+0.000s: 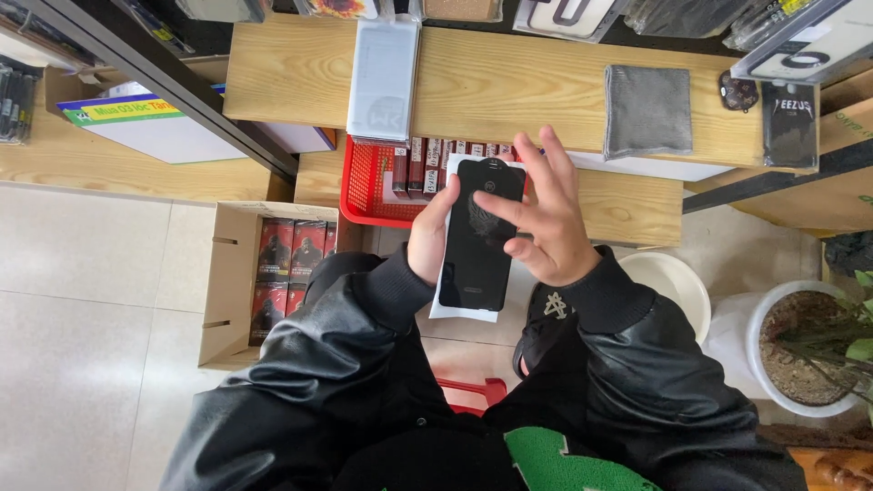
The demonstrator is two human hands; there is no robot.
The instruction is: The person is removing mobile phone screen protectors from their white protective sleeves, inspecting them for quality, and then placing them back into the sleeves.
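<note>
centre of frame: black phone held upright, screen side toward the camera, with a white sheet behind it showing at its lower edge. left hand grips the phone's left side from behind, thumb wrapped over the edge, likely so the glass stays clear and steady. right hand sits over the right half of the screen: thumb tip pressed on the glass, index curled by it, other fingers spread upward. can't tell if anything thin is pinched between thumb and index.

upper centre: red basket of boxed items on the wooden bench, close at arm's reach. grey cloth lies flat upper right, near the work. left of centre: open cardboard box with packaged goods on the floor. white pot at right edge.
</note>
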